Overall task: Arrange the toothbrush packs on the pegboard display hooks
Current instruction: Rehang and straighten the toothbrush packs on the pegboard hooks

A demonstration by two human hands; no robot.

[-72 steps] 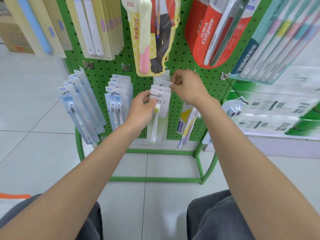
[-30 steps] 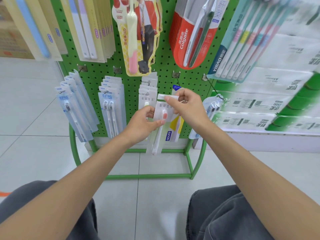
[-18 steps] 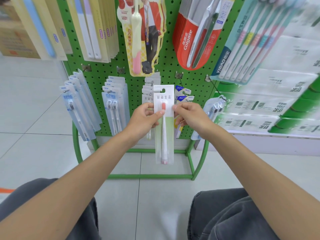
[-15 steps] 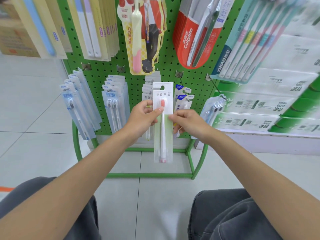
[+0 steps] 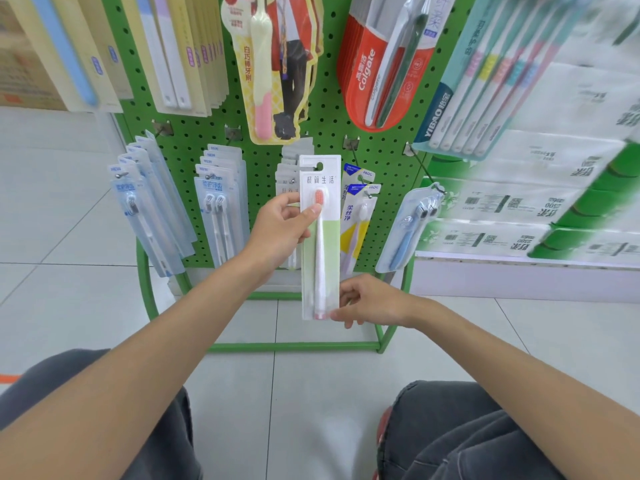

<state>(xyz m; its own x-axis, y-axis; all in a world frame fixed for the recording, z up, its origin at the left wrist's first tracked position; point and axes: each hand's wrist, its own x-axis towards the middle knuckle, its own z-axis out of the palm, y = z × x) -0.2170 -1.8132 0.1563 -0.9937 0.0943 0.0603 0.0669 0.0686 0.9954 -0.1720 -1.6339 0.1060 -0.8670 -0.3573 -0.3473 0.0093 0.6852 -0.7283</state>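
Green pegboard (image 5: 329,133), upright on a green tube frame. The person is low in front of it, dark trousers at the bottom of view.

Toothbrush pack (image 5: 320,258): white card, pale green lower panel, pink-bristled brush. It is held upright in front of the pegboard's lower middle, off every hook, with the hang-hole at its top free.

Left hand (image 5: 280,230): the thumb presses the front of the card just beside the bristles and the fingers are behind, clamping the pack's upper left edge.

Right hand (image 5: 374,301): thumb and curled fingers nip the pack's bottom right corner.

Lower row of the pegboard, left to right:
- clear blue packs (image 5: 149,209) fanned at the left edge
- twin-brush blue packs (image 5: 221,209)
- white packs (image 5: 289,174), partly hidden behind the held one
- yellow-and-blue packs (image 5: 356,216)
- a single blue twin pack (image 5: 412,226) hanging off the right edge

Upper right of the pegboard: red Colgate packs (image 5: 377,74).
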